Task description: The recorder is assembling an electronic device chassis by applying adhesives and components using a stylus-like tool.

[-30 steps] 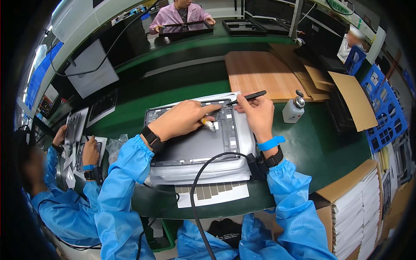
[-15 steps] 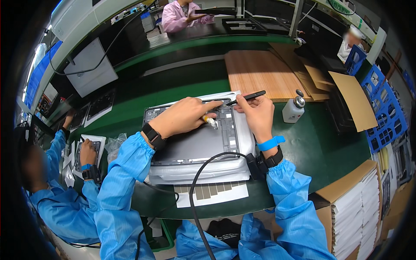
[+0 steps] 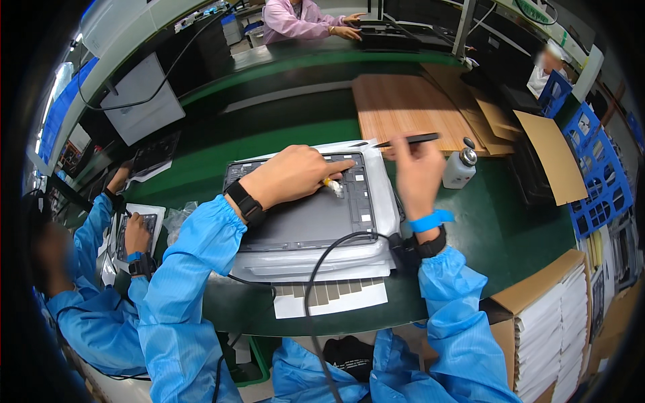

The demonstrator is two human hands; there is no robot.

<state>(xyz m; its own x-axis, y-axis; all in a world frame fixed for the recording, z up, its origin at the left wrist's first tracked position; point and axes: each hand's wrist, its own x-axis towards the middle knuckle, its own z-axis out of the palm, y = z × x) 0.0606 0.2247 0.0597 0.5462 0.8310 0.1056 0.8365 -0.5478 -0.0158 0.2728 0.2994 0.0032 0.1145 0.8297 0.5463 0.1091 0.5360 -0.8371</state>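
Note:
A dark grey tablet housing lies on a white padded stack. My left hand rests across its upper part, index finger stretched to the housing's upper right corner area. Under the curled fingers of that hand sticks out a small yellow-and-white swab-like thing; most of it is hidden. My right hand, slightly blurred, pinches black tweezers just right of the stack. The tweezers' tip points left, above the stack's upper right corner and apart from the housing.
Right of my right hand stands a white pump bottle. Behind lie a wooden board and cardboard sheets. A paper sheet with grey strips lies at the front edge. A black cable crosses the stack. A co-worker's hand works at left.
My right hand has moved right, lifting the tweezers away from the housing's corner. My left index finger stays on the housing. The person across has lowered a black panel to the far bench.

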